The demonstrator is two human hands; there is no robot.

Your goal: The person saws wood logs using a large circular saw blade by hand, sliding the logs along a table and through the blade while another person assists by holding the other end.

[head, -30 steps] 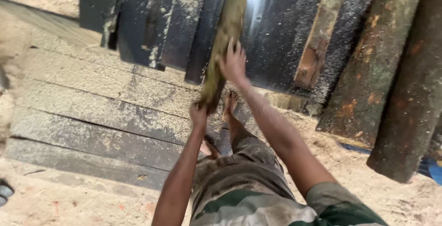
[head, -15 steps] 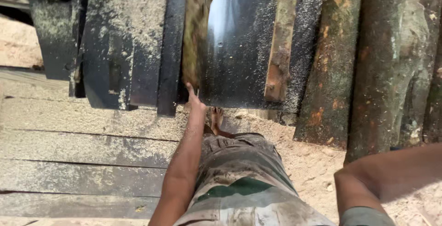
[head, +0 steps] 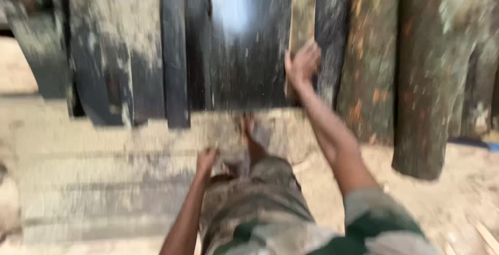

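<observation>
The picture is blurred by motion. My right hand [head: 302, 63] is raised and rests on a narrow brown wooden plank [head: 302, 10] that leans upright among dark slabs. Its fingers lie against the plank's lower part, gripping its edge. My left hand [head: 207, 160] hangs low beside my thigh, fingers loosely curled, holding nothing that I can see. My bare foot [head: 248, 130] stands on sawdust just below the leaning dark slabs [head: 244, 52].
Thick bark-covered logs [head: 426, 78] lean upright at the right. More dark, sawdust-dusted slabs [head: 119, 47] lean at the left. Flat grey planks [head: 93, 182] lie on the ground at the left. Sawdust covers the ground [head: 452, 198].
My right hand has come up from the lower right onto the brown plank. My left hand has dropped from the slabs to my thigh. The view has shifted right.
</observation>
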